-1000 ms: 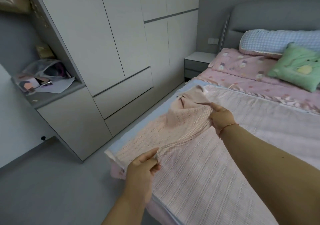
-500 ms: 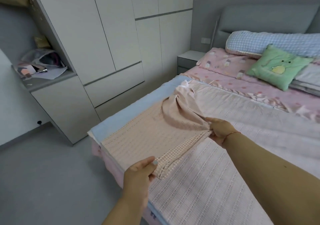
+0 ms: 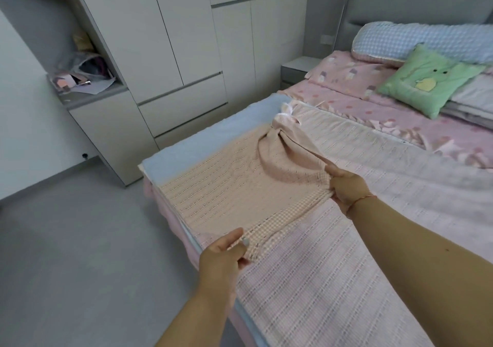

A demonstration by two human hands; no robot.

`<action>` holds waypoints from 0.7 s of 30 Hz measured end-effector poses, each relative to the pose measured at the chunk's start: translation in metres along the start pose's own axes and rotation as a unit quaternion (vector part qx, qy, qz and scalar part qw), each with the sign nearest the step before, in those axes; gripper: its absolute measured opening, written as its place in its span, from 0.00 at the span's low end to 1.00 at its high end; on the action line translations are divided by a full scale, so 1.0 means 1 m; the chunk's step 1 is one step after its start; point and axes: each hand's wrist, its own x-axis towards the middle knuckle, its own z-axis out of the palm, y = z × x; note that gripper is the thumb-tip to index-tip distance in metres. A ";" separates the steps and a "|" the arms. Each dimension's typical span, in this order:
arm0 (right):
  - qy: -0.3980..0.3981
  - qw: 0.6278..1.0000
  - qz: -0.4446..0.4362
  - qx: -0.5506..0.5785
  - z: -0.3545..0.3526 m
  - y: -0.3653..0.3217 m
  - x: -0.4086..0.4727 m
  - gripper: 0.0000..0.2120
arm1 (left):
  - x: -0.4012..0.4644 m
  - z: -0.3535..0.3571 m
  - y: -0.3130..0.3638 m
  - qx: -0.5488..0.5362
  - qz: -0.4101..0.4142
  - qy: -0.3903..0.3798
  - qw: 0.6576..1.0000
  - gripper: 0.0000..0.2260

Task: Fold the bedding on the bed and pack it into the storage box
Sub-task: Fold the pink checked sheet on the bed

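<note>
Both hands are pinching the blanket's checked hem: left hand (image 3: 222, 256) at the near corner, right hand (image 3: 346, 188) further along. The blanket (image 3: 226, 194) lies half folded at the bed's (image 3: 400, 133) left edge. I'd pull the hem taut and flatten that bunched far corner, probably twisted. No readable labels anywhere.

Both hands are gripping the peach blanket (image 3: 226, 192) on the bed (image 3: 346, 280): the left hand (image 3: 222, 256) is pinching its checked edge at the bed's near side, the right hand (image 3: 345, 186) is bunching the fabric further in. A green cushion (image 3: 426, 79) is lying near the bed's head.
</note>
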 end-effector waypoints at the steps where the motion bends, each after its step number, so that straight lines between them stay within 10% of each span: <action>1: 0.008 1.000 0.000 0.009 -0.008 0.003 -0.006 0.24 | -0.010 0.002 -0.004 0.001 0.005 0.002 1.000 0.13; 21: 0.045 0.996 -0.074 -0.001 -0.255 0.048 -0.207 0.28 | -0.271 0.055 -0.147 -0.009 0.031 -0.065 0.997 0.18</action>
